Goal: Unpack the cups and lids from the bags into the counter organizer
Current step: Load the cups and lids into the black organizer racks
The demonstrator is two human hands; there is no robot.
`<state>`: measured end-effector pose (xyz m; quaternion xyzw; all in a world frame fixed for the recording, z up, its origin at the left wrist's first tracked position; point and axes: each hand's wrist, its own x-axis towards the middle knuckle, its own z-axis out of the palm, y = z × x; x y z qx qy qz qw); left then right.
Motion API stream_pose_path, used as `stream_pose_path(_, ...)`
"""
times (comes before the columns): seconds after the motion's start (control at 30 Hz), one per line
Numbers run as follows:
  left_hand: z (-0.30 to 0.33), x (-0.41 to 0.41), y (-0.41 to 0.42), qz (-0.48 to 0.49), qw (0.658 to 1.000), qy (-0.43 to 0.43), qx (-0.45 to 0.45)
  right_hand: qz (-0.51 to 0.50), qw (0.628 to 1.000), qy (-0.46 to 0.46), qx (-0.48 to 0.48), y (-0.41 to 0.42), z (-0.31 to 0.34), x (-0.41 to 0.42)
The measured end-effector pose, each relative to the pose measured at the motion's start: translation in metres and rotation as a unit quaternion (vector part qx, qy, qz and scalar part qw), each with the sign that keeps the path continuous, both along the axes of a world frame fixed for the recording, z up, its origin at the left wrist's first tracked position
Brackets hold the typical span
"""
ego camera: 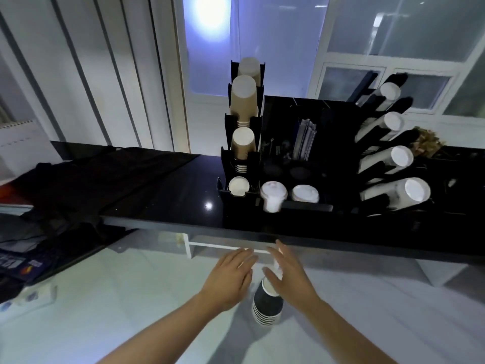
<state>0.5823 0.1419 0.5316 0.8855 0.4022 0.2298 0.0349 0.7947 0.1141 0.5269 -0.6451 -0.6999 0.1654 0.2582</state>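
Both hands sit in the lower centre of the frame, below the front edge of the black counter [162, 203]. The left hand [231, 277] is spread, fingers straight and held flat, and grips nothing. The right hand [287, 274] has its fingers extended and loosely apart; it lies against the upper part of a stack of dark paper cups [267, 304], whose top end appears wrapped in clear film; motion blur prevents telling whether the fingers close on it. The stack stands between the two wrists, rims downward.

The black counter organizer [275, 153] occupies the centre of the frame on the counter. Its left column holds brown paper cups [244, 101] in stepped tiers. Its front row holds white lids [305, 193]. At centre right, slanted tubes carry white cups [399, 156]. A dark cloth [91, 179] covers the counter at left.
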Motion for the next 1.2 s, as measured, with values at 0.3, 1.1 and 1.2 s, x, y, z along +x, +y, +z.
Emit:
stream_pose_path(0.3,-0.034,-0.012,-0.021,0.013,0.994,0.032,-0.105,-0.001,0.998,0.01,-0.054,-0.032,-0.066,-0.009)
stream_pose_path(1.1,0.138,-0.025,0.051,0.044,0.992,-0.04,0.11,0.046,0.968,-0.013,0.246,0.049,0.215,-0.02)
stream_pose_path(1.2,0.158,-0.029,0.062,0.053,0.99,-0.037,0.122,0.046,0.966,-0.012,0.253,0.067,0.255,-0.025)
